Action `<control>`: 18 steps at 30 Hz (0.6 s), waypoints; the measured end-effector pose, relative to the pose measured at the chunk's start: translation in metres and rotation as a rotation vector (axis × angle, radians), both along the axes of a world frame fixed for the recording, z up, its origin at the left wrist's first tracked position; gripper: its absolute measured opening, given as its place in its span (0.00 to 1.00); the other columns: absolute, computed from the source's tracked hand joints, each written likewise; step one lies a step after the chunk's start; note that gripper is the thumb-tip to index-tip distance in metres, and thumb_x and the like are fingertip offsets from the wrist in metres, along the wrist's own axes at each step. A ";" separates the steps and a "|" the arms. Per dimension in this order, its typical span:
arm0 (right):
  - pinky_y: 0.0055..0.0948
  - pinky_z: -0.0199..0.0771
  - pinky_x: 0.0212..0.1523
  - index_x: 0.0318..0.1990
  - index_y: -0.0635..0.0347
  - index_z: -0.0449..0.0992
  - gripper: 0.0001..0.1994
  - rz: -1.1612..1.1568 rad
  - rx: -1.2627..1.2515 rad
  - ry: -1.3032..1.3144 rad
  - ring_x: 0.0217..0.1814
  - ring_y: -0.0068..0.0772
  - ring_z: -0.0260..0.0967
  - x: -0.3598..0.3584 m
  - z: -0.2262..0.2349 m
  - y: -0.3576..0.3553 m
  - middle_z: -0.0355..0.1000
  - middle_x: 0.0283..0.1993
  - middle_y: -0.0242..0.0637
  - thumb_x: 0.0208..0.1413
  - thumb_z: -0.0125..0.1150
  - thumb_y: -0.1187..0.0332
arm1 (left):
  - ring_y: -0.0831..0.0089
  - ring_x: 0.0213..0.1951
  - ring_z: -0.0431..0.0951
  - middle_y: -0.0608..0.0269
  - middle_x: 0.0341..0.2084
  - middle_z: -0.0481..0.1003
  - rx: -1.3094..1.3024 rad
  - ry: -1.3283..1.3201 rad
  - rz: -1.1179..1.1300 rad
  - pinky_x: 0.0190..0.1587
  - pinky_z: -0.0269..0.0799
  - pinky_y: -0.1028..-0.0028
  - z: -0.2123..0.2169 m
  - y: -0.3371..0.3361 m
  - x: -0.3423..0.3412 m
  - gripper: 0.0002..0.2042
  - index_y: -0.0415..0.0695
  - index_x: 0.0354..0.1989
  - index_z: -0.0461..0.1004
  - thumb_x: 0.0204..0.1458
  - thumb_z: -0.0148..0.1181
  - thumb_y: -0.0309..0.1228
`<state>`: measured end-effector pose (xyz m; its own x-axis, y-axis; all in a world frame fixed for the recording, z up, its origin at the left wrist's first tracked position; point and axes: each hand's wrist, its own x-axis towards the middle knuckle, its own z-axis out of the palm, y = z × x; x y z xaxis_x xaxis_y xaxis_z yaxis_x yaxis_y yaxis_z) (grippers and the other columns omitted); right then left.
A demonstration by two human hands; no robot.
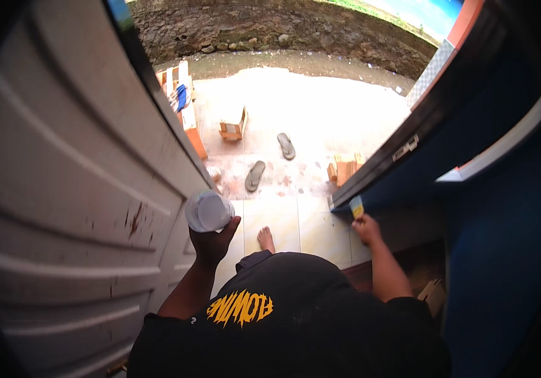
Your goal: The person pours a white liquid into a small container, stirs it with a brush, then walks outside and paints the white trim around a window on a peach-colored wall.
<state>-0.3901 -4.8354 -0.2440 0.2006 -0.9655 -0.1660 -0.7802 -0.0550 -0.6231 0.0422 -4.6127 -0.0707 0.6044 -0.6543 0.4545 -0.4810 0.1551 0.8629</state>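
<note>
My left hand [212, 244] is wrapped round a whitish, translucent plastic container [209, 211], held upright beside the open door [94, 208]. Its top faces up, but what lies inside is too pale to make out. In my right hand [367, 230], the fingers are closed on a small paintbrush [356, 206] with a yellow part and a pale tip. That tip is beside the foot of the dark door frame [377, 165] and the low part of the blue wall [389, 198]. I cannot tell whether it touches either one.
My bare foot [266, 240] stands on pale floor tiles [324, 233] in the doorway. Two grey flip-flops [255, 176] lie outside, with a small wooden stool [234, 126] and wooden pieces [346, 169] about them. A stone wall [270, 28] runs behind.
</note>
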 end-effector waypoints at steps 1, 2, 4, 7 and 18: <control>0.35 0.76 0.45 0.43 0.58 0.79 0.14 0.008 0.037 0.053 0.42 0.36 0.79 0.001 -0.027 -0.005 0.80 0.40 0.40 0.53 0.70 0.62 | 0.58 0.46 0.79 0.54 0.43 0.78 -0.015 -0.030 0.012 0.53 0.72 0.62 0.001 -0.024 0.009 0.27 0.39 0.51 0.74 0.43 0.78 0.33; 0.36 0.77 0.46 0.42 0.59 0.79 0.15 0.026 0.017 0.131 0.42 0.38 0.79 -0.001 -0.037 -0.006 0.80 0.40 0.41 0.52 0.71 0.61 | 0.58 0.47 0.79 0.53 0.44 0.78 -0.043 -0.014 0.007 0.53 0.72 0.62 0.000 -0.049 0.017 0.27 0.39 0.51 0.74 0.42 0.78 0.33; 0.37 0.77 0.47 0.41 0.58 0.81 0.16 -0.061 0.280 0.228 0.44 0.41 0.79 -0.015 -0.063 0.000 0.81 0.41 0.43 0.49 0.72 0.58 | 0.58 0.48 0.78 0.53 0.44 0.78 -0.068 0.008 0.002 0.53 0.72 0.62 0.004 -0.096 0.031 0.27 0.39 0.51 0.74 0.42 0.78 0.33; 0.38 0.77 0.47 0.39 0.57 0.83 0.16 -0.069 0.488 0.320 0.45 0.43 0.80 -0.037 -0.067 0.012 0.81 0.41 0.44 0.48 0.72 0.56 | 0.59 0.50 0.78 0.53 0.47 0.77 0.071 -0.040 -0.067 0.55 0.72 0.63 -0.001 -0.162 0.053 0.29 0.38 0.53 0.73 0.42 0.79 0.31; 0.41 0.76 0.48 0.36 0.60 0.83 0.17 -0.213 0.639 0.216 0.45 0.46 0.79 0.004 -0.113 -0.136 0.81 0.39 0.45 0.50 0.70 0.54 | 0.65 0.55 0.73 0.54 0.54 0.71 0.000 0.139 -0.189 0.56 0.72 0.67 0.002 -0.401 0.090 0.34 0.38 0.60 0.64 0.42 0.71 0.17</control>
